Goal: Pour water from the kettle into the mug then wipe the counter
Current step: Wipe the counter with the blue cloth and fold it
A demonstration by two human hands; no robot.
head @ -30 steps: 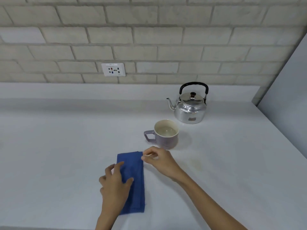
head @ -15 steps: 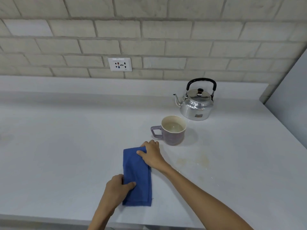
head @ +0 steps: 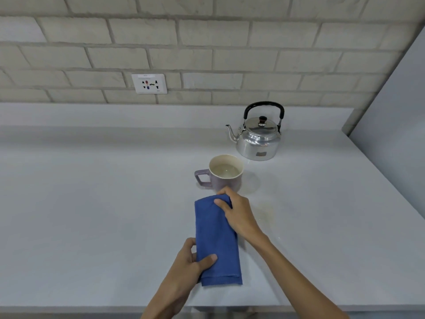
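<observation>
The folded blue cloth [head: 217, 240], lying on the pale grey counter [head: 92, 215] before the filled lilac mug [head: 226, 174], looks soft and light, the left hand [head: 187, 264] pinching its near edge, the right hand [head: 238, 214] apparently gripping its far end.

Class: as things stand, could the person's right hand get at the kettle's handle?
Probably yes: the right hand, now gripping the cloth, has only the mug between it and the kettle, whose handle stands upright and uncovered.
</observation>
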